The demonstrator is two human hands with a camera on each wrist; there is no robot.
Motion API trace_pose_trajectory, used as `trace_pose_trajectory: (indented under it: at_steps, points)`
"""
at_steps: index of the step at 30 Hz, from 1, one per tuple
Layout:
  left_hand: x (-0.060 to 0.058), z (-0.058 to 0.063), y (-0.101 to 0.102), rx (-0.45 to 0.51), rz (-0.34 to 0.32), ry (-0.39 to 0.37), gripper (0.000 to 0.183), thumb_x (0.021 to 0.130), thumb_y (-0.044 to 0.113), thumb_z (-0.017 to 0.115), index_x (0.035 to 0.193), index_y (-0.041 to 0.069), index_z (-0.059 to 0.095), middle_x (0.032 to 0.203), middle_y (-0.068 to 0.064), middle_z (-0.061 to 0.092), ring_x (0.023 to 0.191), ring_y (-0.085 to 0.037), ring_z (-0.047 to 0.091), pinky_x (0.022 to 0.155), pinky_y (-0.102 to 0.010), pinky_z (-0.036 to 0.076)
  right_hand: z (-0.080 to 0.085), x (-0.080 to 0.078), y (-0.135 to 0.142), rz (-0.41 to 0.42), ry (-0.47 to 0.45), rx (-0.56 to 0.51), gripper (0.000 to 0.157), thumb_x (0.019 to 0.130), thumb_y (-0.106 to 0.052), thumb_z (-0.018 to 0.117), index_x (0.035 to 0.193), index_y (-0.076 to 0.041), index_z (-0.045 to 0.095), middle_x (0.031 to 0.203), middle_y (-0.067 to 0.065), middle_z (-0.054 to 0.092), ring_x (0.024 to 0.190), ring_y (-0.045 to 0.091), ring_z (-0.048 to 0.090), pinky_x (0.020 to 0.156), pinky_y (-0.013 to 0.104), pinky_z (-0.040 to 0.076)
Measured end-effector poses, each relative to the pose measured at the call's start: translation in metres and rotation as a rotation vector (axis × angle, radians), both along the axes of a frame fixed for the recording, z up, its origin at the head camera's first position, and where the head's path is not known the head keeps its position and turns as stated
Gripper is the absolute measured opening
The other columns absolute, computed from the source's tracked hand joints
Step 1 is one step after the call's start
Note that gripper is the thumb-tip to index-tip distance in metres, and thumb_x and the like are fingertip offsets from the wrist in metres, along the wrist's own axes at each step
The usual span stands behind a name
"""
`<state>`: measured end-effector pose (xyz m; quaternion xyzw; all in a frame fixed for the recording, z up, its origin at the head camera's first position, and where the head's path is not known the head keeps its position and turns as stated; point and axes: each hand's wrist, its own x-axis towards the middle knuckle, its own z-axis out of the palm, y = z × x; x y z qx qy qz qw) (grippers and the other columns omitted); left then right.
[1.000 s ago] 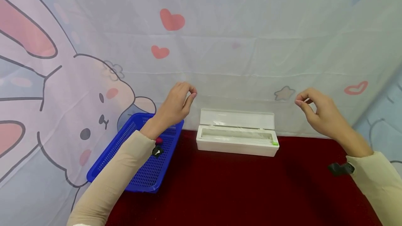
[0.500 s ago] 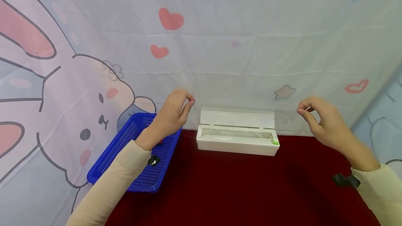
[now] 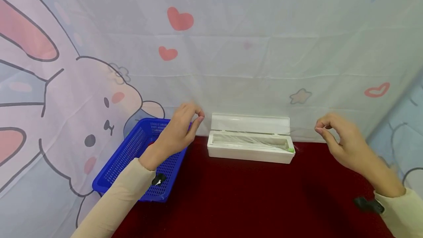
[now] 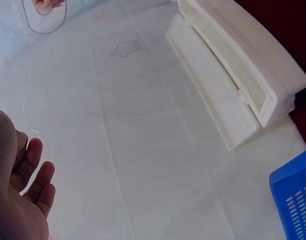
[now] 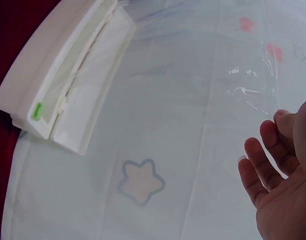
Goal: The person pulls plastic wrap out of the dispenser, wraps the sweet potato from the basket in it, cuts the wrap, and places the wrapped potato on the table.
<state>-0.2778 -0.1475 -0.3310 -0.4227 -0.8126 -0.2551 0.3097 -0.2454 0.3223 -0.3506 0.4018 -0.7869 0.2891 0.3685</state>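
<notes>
My left hand (image 3: pixel 176 129) and right hand (image 3: pixel 347 139) are raised apart in the head view, thumb and fingertips of each pinched together. A clear sheet of cling film (image 5: pixel 250 92) runs from the right fingertips in the right wrist view, showing as shiny creases. In the head view its faint folds overlap the white cling film dispenser (image 3: pixel 248 155) between the hands. The dispenser's lid (image 3: pixel 251 123) stands up at the back, and a green slide cutter (image 3: pixel 290 150) sits at its right end. The left fingertips are partly hidden in the left wrist view.
A blue perforated basket (image 3: pixel 172 175) stands at the left, partly behind the left forearm. Dark red cloth (image 3: pixel 244 197) covers the table. A pale cartoon-printed curtain (image 3: pixel 231 61) hangs close behind the dispenser.
Both hands have come down, the left also slightly leftward and the right slightly rightward. Folds of clear film now show across the dispenser's opening. The dispenser and basket stay in place.
</notes>
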Motion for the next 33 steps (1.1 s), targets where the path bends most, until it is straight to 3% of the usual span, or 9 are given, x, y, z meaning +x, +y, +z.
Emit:
trace_pose_trajectory:
  at_steps: [5, 12, 17, 21, 24, 28, 33]
  points:
    - [0.010, -0.007, -0.001, 0.001, -0.004, -0.011, 0.004, 0.107, 0.001, 0.058, 0.108, 0.002, 0.061, 0.103, -0.009, 0.063, 0.109, -0.030, 0.058, 0.102, -0.048, 0.047, -0.008, 0.010, 0.001, -0.024, -0.026, -0.012, 0.030, 0.111, -0.022, 0.059, 0.098, 0.004, 0.066, 0.098, 0.000, 0.065, 0.095, 0.000, 0.055, 0.090, 0.011, 0.041]
    - [0.022, -0.016, -0.002, -0.016, -0.010, -0.004, 0.007, 0.109, 0.005, 0.056, 0.108, 0.002, 0.062, 0.102, -0.008, 0.063, 0.108, -0.029, 0.059, 0.100, -0.046, 0.048, -0.013, 0.021, 0.000, -0.016, -0.069, -0.010, 0.038, 0.112, -0.031, 0.054, 0.098, 0.003, 0.067, 0.100, -0.001, 0.065, 0.093, 0.001, 0.055, 0.087, 0.012, 0.041]
    - [0.030, -0.020, -0.002, -0.027, -0.017, -0.008, 0.008, 0.110, 0.008, 0.056, 0.106, 0.004, 0.062, 0.102, -0.006, 0.063, 0.106, -0.027, 0.059, 0.096, -0.045, 0.048, -0.018, 0.029, 0.001, -0.017, -0.092, -0.015, 0.025, 0.111, -0.021, 0.058, 0.099, 0.000, 0.067, 0.100, 0.001, 0.066, 0.094, 0.001, 0.055, 0.087, 0.010, 0.041]
    - [0.033, -0.024, -0.004, -0.041, -0.008, -0.020, 0.006, 0.109, 0.007, 0.057, 0.106, 0.006, 0.061, 0.099, -0.004, 0.062, 0.105, -0.026, 0.058, 0.093, -0.043, 0.047, -0.025, 0.033, 0.001, -0.025, -0.097, -0.021, 0.004, 0.104, -0.001, 0.065, 0.100, -0.001, 0.067, 0.103, -0.001, 0.066, 0.096, 0.000, 0.057, 0.089, 0.009, 0.042]
    - [0.036, -0.028, -0.005, -0.045, -0.011, -0.018, 0.004, 0.107, 0.004, 0.059, 0.104, 0.006, 0.061, 0.098, -0.003, 0.061, 0.102, -0.025, 0.057, 0.092, -0.042, 0.047, -0.029, 0.037, 0.001, -0.041, -0.101, -0.020, 0.018, 0.094, 0.013, 0.069, 0.101, -0.003, 0.068, 0.103, -0.002, 0.066, 0.095, -0.001, 0.058, 0.089, 0.009, 0.043]
    - [0.039, -0.031, -0.004, -0.041, -0.022, -0.015, 0.006, 0.104, 0.001, 0.062, 0.104, 0.007, 0.060, 0.098, -0.004, 0.061, 0.102, -0.024, 0.057, 0.092, -0.041, 0.047, -0.033, 0.041, 0.002, -0.055, -0.107, -0.014, 0.026, 0.090, 0.017, 0.071, 0.102, -0.005, 0.068, 0.102, -0.002, 0.066, 0.093, -0.001, 0.058, 0.086, 0.010, 0.044]
    - [0.043, -0.036, -0.004, -0.045, -0.030, -0.026, 0.005, 0.105, 0.002, 0.061, 0.107, 0.007, 0.060, 0.101, -0.004, 0.063, 0.102, -0.024, 0.057, 0.091, -0.040, 0.047, -0.038, 0.046, 0.002, -0.058, -0.117, -0.017, 0.018, 0.094, 0.013, 0.070, 0.101, -0.003, 0.067, 0.104, -0.003, 0.066, 0.094, -0.002, 0.058, 0.088, 0.009, 0.044]
